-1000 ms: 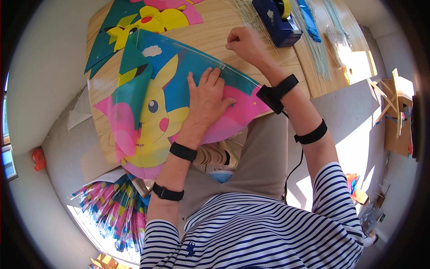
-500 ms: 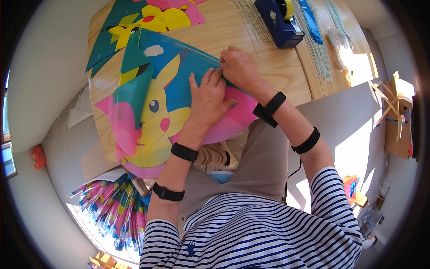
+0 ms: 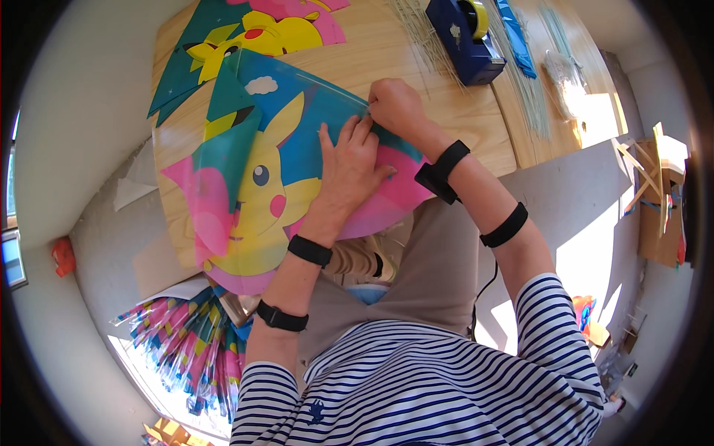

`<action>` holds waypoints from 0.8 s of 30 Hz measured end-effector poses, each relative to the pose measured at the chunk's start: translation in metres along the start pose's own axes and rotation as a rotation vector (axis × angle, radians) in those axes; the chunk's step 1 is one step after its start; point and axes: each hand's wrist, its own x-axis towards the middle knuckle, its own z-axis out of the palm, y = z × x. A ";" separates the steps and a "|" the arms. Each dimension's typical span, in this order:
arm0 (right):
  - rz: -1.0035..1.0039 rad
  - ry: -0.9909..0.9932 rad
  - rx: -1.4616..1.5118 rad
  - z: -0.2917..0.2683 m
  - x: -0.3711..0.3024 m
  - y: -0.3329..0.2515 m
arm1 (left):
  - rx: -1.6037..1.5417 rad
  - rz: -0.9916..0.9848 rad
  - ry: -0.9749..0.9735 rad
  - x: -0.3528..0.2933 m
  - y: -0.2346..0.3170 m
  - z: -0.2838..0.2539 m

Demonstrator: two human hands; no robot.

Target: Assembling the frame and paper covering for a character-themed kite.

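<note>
A printed kite (image 3: pixel 260 204) lies at the table's near edge, with a yellow long-eared cartoon figure on blue, green and pink film. Its left part is folded over, and a thin pale strip runs along its upper edge. My left hand (image 3: pixel 349 169) rests palm down on the film, fingers spread. Just beyond those fingertips, my right hand (image 3: pixel 399 109) is closed in a pinch on the kite's upper right edge. What exactly sits between its fingers is hidden by the hand.
More printed kite sheets (image 3: pixel 279 33) lie at the far left of the table (image 3: pixel 465 123). Thin rods (image 3: pixel 420 37), a dark blue tape dispenser (image 3: pixel 468 48) and a clear bag (image 3: pixel 565 83) lie at the far right. A bundle of wrapped kites (image 3: pixel 190 346) sits low at the left.
The whole view has shifted slightly. My right hand stays pinched at the kite's edge and my left hand stays flat on the film, with hardly any movement.
</note>
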 end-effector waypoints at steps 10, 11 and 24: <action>0.057 0.037 -0.026 0.005 -0.003 -0.012 | 0.006 -0.033 -0.013 -0.002 0.000 0.001; 0.084 0.064 0.016 0.006 -0.002 -0.012 | 0.004 -0.034 -0.005 -0.003 -0.001 0.001; 0.136 0.232 0.264 -0.013 -0.033 0.025 | -0.043 -0.039 0.031 -0.022 -0.033 -0.017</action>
